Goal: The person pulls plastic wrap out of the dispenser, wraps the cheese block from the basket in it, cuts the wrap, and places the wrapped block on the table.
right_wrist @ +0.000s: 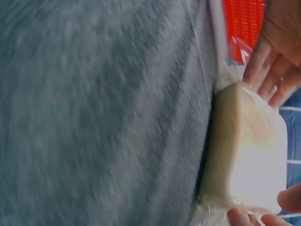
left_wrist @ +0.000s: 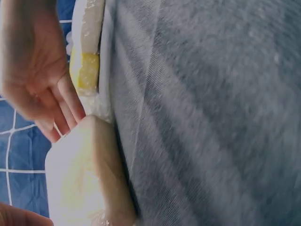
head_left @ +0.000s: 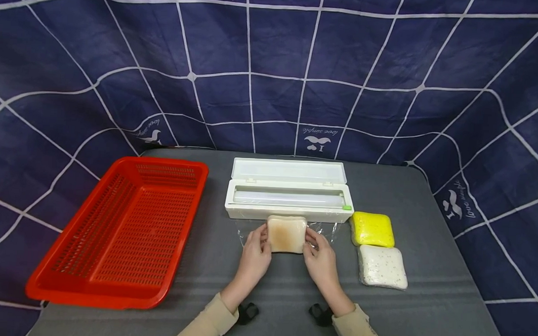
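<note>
A thick, toast-like slice of bread (head_left: 286, 234), cream with a browned middle, lies against the front of a white cling film box (head_left: 289, 215). Clear cling film (head_left: 326, 229) spreads out on both sides of it and shines over its surface in the wrist views. My left hand (head_left: 255, 251) touches the bread's left side with extended fingers. At the right side, my right hand (head_left: 321, 254) does the same, its fingers long and fairly straight beside the bread (left_wrist: 77, 174) in the left wrist view. The box's lid (head_left: 288, 171) is raised, showing the film roll (head_left: 290, 197).
On the left stands a large red plastic basket (head_left: 199, 185). A yellow bread-shaped piece (head_left: 373, 230) and a white speckled one (head_left: 383, 267), both shiny with film, lie right of the box. A blue checked cloth (head_left: 273, 54) hangs behind the grey table (head_left: 431, 233).
</note>
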Motion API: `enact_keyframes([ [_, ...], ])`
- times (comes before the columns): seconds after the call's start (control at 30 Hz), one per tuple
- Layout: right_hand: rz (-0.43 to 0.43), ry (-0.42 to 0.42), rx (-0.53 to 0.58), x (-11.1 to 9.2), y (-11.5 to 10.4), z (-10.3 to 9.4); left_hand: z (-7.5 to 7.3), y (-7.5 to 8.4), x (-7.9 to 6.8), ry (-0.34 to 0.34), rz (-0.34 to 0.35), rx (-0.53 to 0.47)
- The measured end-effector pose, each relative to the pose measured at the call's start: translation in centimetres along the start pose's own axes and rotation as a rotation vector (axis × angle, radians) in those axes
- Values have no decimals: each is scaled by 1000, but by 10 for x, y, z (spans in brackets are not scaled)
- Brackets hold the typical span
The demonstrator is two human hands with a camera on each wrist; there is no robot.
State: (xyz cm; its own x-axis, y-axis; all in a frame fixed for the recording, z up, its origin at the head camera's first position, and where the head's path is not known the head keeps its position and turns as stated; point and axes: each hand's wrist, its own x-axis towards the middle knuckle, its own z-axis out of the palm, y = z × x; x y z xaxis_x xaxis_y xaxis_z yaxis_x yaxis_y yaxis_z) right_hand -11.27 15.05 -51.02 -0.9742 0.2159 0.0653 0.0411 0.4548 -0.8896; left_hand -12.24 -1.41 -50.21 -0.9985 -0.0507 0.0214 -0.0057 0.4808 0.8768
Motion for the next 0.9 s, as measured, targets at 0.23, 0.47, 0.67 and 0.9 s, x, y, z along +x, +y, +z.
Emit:
enact_keyframes([
  [0.23,-16,108,-42,19,-6,-41,-19,14,15,77,138,12],
  [0.47,-85,163,-307,62,-6,-86,-13,59,49,-93,344,101],
  [0.67,-28,-76,-455,85,-3,-96,28,87,73,-289,498,220],
  [0.9,-44,-178,-496,105,5,-96,66,92,87,-336,549,341],
])
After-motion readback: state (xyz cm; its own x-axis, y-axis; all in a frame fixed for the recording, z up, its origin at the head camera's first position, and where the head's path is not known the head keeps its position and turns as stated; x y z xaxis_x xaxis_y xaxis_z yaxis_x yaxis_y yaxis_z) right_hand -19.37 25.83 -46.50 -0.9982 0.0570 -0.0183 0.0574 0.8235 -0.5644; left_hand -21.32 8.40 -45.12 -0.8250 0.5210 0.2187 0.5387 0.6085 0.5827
